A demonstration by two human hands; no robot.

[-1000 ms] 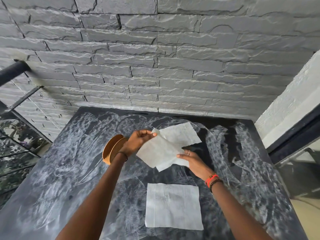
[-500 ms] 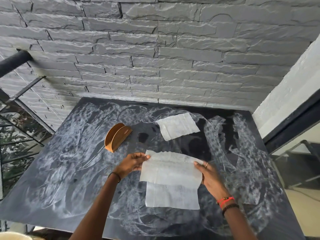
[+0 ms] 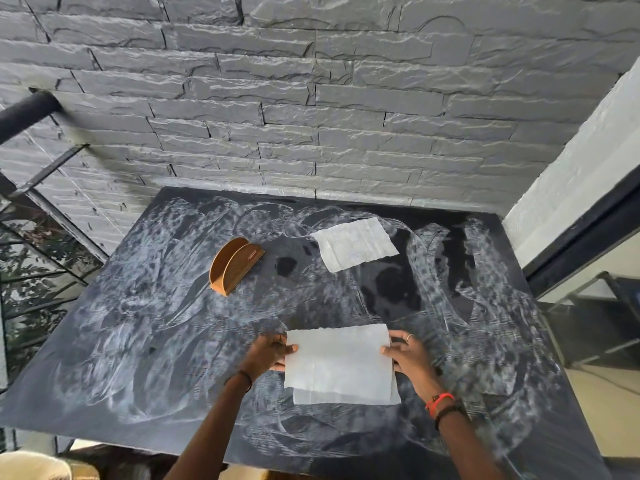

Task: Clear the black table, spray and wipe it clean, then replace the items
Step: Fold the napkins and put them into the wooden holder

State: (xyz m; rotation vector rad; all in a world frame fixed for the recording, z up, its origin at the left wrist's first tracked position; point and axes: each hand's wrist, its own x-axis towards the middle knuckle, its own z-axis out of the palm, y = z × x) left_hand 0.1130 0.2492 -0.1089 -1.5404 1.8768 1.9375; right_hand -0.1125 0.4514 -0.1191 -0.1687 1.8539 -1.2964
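Note:
The black table (image 3: 138, 341) is streaked all over with white wipe marks. Near its front edge, a white paper napkin (image 3: 337, 362) lies on top of another napkin, whose edge (image 3: 346, 399) shows just below. My left hand (image 3: 268, 353) grips the top napkin's left side and my right hand (image 3: 410, 358) grips its right side. A third napkin (image 3: 353, 242) lies flat farther back on the table. An empty wooden napkin holder (image 3: 233, 265) stands at the back left, apart from both hands.
A grey stone wall (image 3: 311, 116) rises right behind the table. A black metal railing (image 3: 24, 112) with glass runs along the left. A white wall with a dark frame (image 3: 588, 209) borders the right side.
Both hands brought one napkin from the back of the table toward me and lowered it onto the napkin at the front. The other napkin stayed behind on the table.

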